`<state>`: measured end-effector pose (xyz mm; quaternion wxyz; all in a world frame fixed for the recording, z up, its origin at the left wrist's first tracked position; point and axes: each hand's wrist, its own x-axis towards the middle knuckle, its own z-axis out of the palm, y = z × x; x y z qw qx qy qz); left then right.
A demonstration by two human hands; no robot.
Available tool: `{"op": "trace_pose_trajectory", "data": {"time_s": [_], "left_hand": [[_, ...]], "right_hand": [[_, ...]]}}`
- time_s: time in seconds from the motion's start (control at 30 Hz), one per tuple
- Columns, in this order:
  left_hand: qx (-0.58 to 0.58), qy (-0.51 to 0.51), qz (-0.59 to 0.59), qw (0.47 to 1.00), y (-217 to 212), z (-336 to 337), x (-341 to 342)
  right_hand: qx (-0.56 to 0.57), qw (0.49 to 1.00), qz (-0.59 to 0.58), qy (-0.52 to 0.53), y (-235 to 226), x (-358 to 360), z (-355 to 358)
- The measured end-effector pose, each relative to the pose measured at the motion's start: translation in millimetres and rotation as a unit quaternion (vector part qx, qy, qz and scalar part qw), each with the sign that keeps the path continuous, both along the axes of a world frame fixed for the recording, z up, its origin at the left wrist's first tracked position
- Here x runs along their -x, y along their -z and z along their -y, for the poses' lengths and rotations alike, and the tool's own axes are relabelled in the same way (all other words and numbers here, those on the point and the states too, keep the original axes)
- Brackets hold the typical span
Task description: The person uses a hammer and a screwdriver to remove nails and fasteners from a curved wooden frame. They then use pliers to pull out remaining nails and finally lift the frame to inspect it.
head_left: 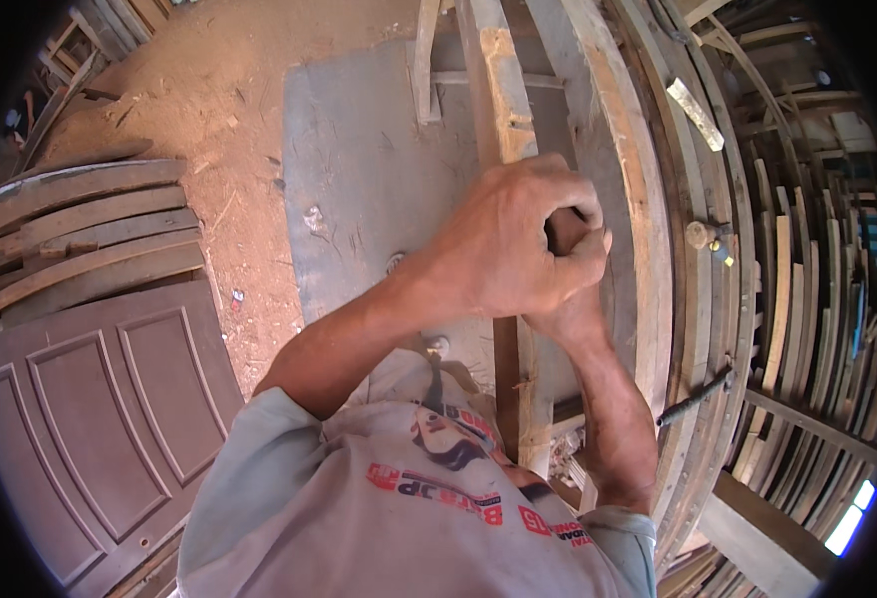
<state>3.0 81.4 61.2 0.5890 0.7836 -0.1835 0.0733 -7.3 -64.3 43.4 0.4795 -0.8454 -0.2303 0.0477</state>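
My left hand point(523, 234) is closed, its fingers curled round into a loose ring with a dark hollow in the middle. Whatever it holds, if anything, is hidden. Behind and below it sits my right hand point(570, 311), mostly covered by the left, so its fingers hardly show. Both hands are close together above a long timber beam point(503, 85) that runs away from me and passes beneath them. Just to their right lies a second long beam point(630, 149). Any contact between the hands and the wood cannot be made out.
Right of the beams, a worn wooden bench point(693, 329) carries a pale wood block point(696, 115), a round-ended tool point(700, 235) and a dark rod point(696, 397). A brown panelled door point(110, 419) and stacked boards point(100, 224) lie left. A grey sheet point(359, 130) covers the floor.
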Motion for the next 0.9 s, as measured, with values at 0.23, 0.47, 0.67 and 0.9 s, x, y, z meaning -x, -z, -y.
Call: {"op": "trace_pose_trajectory", "data": {"time_s": [0.23,0.47,0.67,0.9], "left_hand": [[0.041,0.012,-0.091,0.995,10,-17,-29],[-0.009,-0.020,-0.047,0.999,8,-14,-37],[-0.045,0.021,-0.084,0.995,-20,16,-1],[-0.036,0.072,-0.021,0.997,-5,35,4]], "right_hand": [[0.030,0.999,-0.029,0.013,8,-28,-22],[0.047,0.998,0.001,0.030,-8,-44,-27],[-0.025,0.985,-0.066,0.160,-27,6,1],[-0.083,0.979,-0.008,0.188,-18,19,18]]}}
